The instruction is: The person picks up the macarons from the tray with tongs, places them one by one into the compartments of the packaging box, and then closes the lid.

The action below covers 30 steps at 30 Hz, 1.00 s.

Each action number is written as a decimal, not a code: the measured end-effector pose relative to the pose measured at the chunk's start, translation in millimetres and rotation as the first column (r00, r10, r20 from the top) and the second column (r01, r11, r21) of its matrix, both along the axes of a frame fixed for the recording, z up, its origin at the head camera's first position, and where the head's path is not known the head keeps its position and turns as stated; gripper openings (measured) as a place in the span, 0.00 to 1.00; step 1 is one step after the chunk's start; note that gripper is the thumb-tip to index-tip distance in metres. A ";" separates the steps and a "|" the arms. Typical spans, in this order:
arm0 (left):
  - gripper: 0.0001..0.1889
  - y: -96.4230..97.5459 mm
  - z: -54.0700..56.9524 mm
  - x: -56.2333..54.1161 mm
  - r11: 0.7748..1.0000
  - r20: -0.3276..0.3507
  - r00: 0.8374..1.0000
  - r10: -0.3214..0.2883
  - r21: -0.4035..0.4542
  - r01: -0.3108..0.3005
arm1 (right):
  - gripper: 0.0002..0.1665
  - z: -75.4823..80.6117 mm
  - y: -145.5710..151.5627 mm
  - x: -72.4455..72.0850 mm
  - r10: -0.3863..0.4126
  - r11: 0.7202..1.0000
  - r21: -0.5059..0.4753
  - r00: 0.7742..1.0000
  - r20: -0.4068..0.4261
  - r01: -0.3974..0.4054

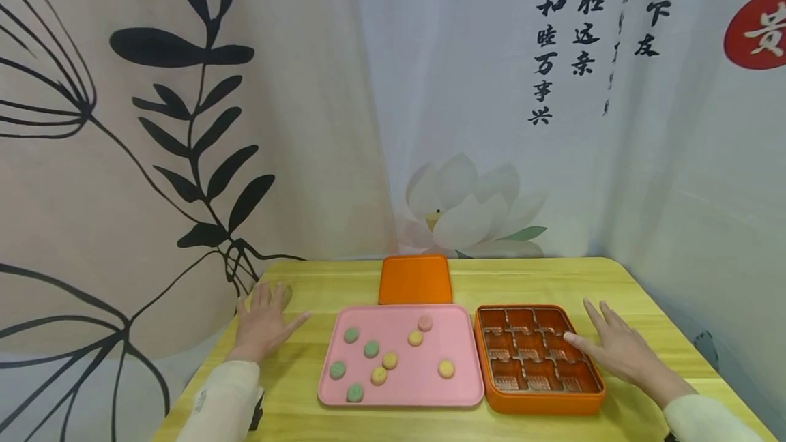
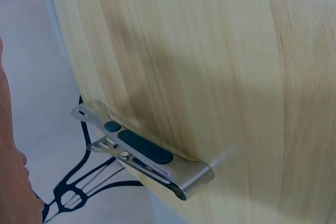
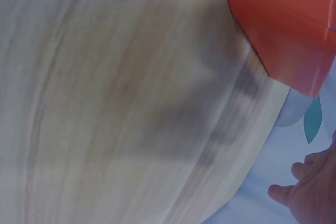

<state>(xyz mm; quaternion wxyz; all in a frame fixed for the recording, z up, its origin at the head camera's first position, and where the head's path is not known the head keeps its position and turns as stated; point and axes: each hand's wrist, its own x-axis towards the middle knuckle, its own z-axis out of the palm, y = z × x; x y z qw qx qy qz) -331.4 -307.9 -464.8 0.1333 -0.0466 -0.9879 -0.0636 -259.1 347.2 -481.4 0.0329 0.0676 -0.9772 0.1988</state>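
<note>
Pink plastic, in the head view, makes up a rectangular tray [image 1: 411, 380] in the middle of a pale wood-patterned table [image 1: 288, 401]. Four green discs [image 1: 371, 349] lie toward its left side; four yellow discs [image 1: 446, 369] and one pink disc [image 1: 425, 323] lie across its middle and right. Just right of the tray stands an orange box [image 1: 543, 402] fitted with a see-through insert [image 1: 526, 345] of nine compartments, three by three. Behind the tray lies a flat orange panel [image 1: 415, 280]. The person's left hand [image 1: 260, 333] is left of the tray, well apart from it, fingers spread and thumb out, holding nothing. The right hand [image 1: 623, 346] is at the box's right side, fingers extended, also without anything in its grasp; its thumb overlaps the box's edge in this view. A printed curtain [image 1: 325, 121] with dark plants hangs behind.

From the left wrist, metal tongs [image 2: 149, 153] with dark green inlays lie at the table's edge, their slotted ends apart. Only a strip of the left hand shows at the far left.

From the right wrist, the box's corner fills the upper right, and the right hand, partly cut off, appears below it, apart.
</note>
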 end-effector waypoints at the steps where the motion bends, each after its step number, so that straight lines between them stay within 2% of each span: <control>1: 0.55 -0.6 0.2 0.6 1.000 -0.007 1.000 -0.001 0.004 0.001 | 0.56 -0.6 -0.9 1.3 0.005 1.000 -0.002 1.000 0.004 -0.005; 6: 0.54 -6.2 0.2 2.1 1.000 -0.025 1.000 -0.007 0.016 0.008 | 0.54 -4.4 -3.2 7.2 0.032 0.999 -0.023 0.999 0.008 -0.032; 16: 0.55 -22.0 -3.6 5.8 0.999 -0.018 0.999 0.030 0.025 -0.030 | 0.55 -13.0 -3.8 15.9 0.073 0.991 -0.114 0.997 0.035 -0.068; 25: 0.54 -30.0 -11.9 2.9 0.993 -0.036 0.998 0.048 0.110 -0.043 | 0.57 -11.5 -10.7 21.2 0.118 0.971 -0.218 0.989 0.091 -0.096; 30: 0.57 -34.7 -18.3 5.6 0.981 0.018 0.998 0.065 0.182 -0.067 | 0.58 -13.0 -12.3 24.2 0.135 0.964 -0.244 0.985 0.106 -0.106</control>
